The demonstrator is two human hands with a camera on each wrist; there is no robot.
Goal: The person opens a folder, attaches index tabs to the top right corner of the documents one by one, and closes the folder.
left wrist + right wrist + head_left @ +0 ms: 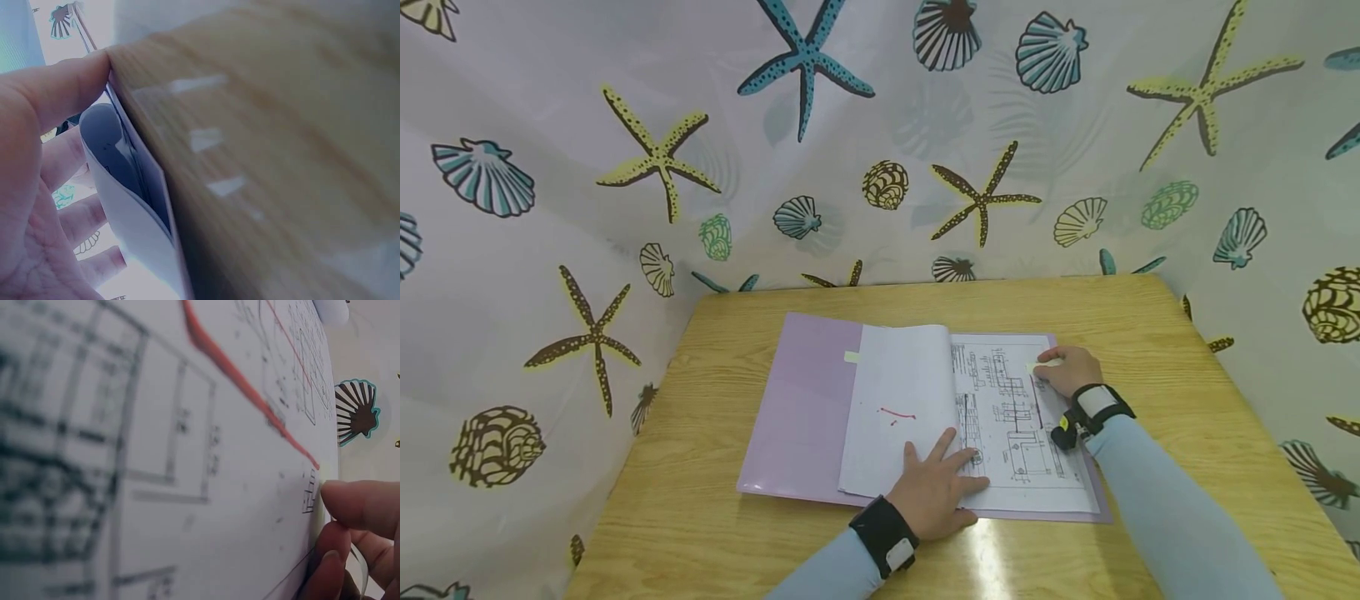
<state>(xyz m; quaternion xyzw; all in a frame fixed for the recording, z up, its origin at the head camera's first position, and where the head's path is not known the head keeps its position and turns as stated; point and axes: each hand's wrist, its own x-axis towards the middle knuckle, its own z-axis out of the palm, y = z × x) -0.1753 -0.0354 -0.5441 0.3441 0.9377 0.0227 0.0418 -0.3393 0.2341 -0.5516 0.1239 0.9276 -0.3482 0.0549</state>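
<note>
An open folder with a lilac cover (808, 408) lies on the table, holding a stack of papers. Its left page (895, 379) is blank apart from red marks; the right one is a technical drawing (1022, 425) in black lines. My left hand (936, 492) rests spread across the lower inner part of the pages, fingers straight. In the left wrist view, the thumb lies by the folder's lower edge (153, 169). At the drawing's upper right edge, my right hand (1067, 371) pinches a pale yellow sticky note (1032, 367), mostly hidden by the fingers.
Another pale yellow sticky tab (852, 357) sticks out at the left page's outer edge. The wooden table (700, 467) reaches back to a curtain (850, 167) printed with shells and starfish. In the right wrist view, a red line (244, 384) runs across the drawing.
</note>
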